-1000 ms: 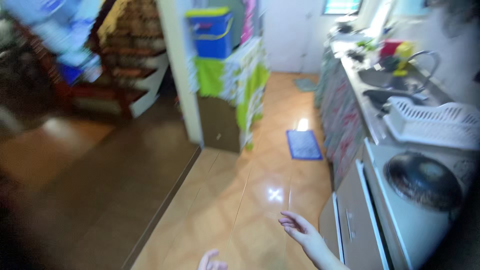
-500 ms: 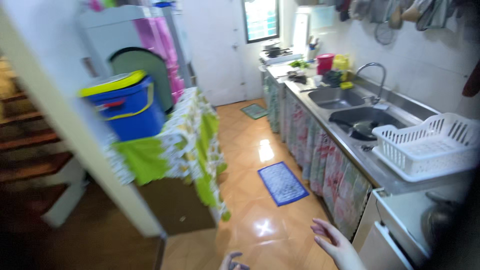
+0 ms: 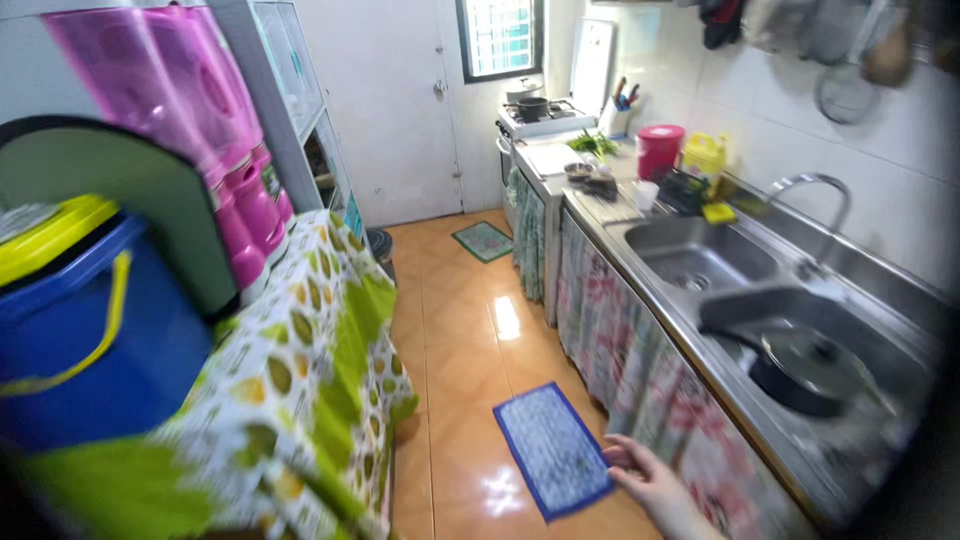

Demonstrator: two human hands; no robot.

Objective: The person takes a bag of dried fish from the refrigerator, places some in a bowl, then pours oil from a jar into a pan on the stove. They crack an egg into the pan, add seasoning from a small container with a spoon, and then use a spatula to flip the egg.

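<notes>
- Mat, blue with a speckled grey middle, lies flat on the orange floor tiles right below the right hand; it's the nearest thing to it, and the hand hangs over the mat's right edge, though I can't tell if they touch.
- Right hand: fingers loose and spread, holding nothing. Left hand isn't in view at all.
- Mats: two. The second, greenish one sits further down by the white door.
- Sinks: two steel basins in one counter on the right. The far basin looks empty; the near one holds one dark pot with a glass lid. One tap curves over them.
- Counter stuff: one red tub, one yellow jug, one white cup, some greens, one holder with knives.
- One stove at the far end with one pot on it, under a barred window.
- Flowery curtains hang below the counter.
- Left side: one blue bucket with a yellow lid and handle, on a table with a green fruit-print cloth. Pink plastic drawers are stacked behind it, plus a grey shelf.
- Room: narrow galley kitchen, white tiled wall on the right, glossy floor catching the light.
</notes>
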